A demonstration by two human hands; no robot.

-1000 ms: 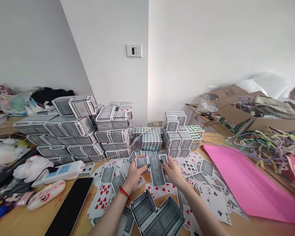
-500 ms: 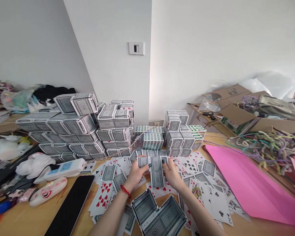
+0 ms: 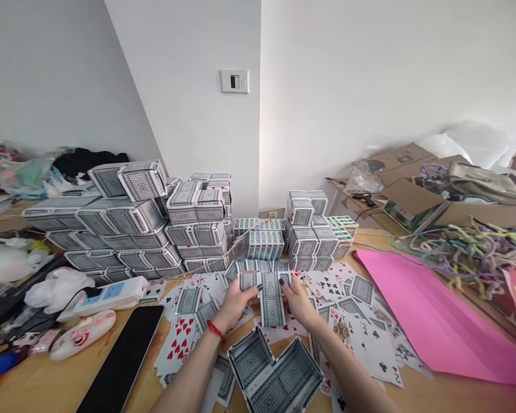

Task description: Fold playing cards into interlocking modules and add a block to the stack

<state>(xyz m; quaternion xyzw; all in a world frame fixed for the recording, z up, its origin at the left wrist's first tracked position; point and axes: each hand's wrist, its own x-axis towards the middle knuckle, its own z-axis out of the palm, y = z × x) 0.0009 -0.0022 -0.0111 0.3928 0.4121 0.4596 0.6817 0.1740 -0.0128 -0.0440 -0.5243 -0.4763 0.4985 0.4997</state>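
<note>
Between my two hands is a piece made of joined playing cards, patterned backs facing up, with one strip hanging toward me. My left hand pinches its left side, the thumb on top. On the opposite side my right hand grips it the same way, fingers hidden beneath. Nearer to me, an open-topped box folded from cards rests between my forearms. Loose playing cards lie spread around and under my hands, some face up, some face down.
Stacked card blocks rise at the back left, with a smaller stack at the back right. Left are a black phone and a white power strip. Pink paper, tangled yarn and a cardboard box lie right.
The whole view has shifted slightly, so things sit a little further left. Both hands keep the same hold on the joined cards.
</note>
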